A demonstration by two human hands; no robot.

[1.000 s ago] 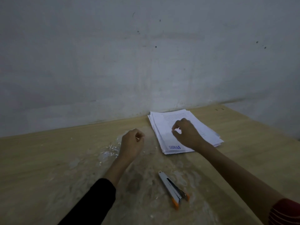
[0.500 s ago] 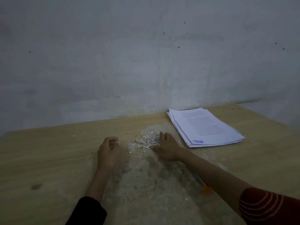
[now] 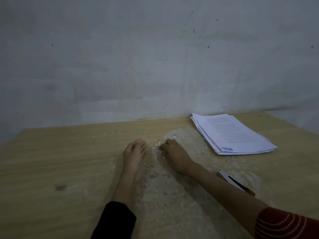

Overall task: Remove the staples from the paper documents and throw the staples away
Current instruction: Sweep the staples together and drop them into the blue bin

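Most of the view is a dull grey wall (image 3: 155, 57) flecked with a few dark spots, and below it a pale wooden counter (image 3: 60, 152) runs across the lower half. A wide worn, greyish patch (image 3: 164, 195) spreads over the middle of the counter. At the far right, close to the wall, a stack of paper documents (image 3: 233, 135) lies flat, its sheets slightly fanned; the top sheet has printed lines and a blue word at its near edge. Two forearms reach in from below, the left in a black sleeve (image 3: 115, 221), the right in a dark red sleeve with a pale dotted pattern (image 3: 284, 225). A white tool (image 3: 231, 180) with a black stripe and an orange end lies on the counter just behind the right forearm, partly hidden by it. The left hand (image 3: 134, 152) stands on its edge on the counter, fingers straight and held together, palm turned toward the other hand. The right hand (image 3: 172, 152) sits just beside it, knuckles up, fingers bent down onto the counter; I cannot tell whether they pinch anything. The loose staples (image 3: 156, 144) lie scattered on the worn patch between and just beyond the two hands, well apart from the documents.
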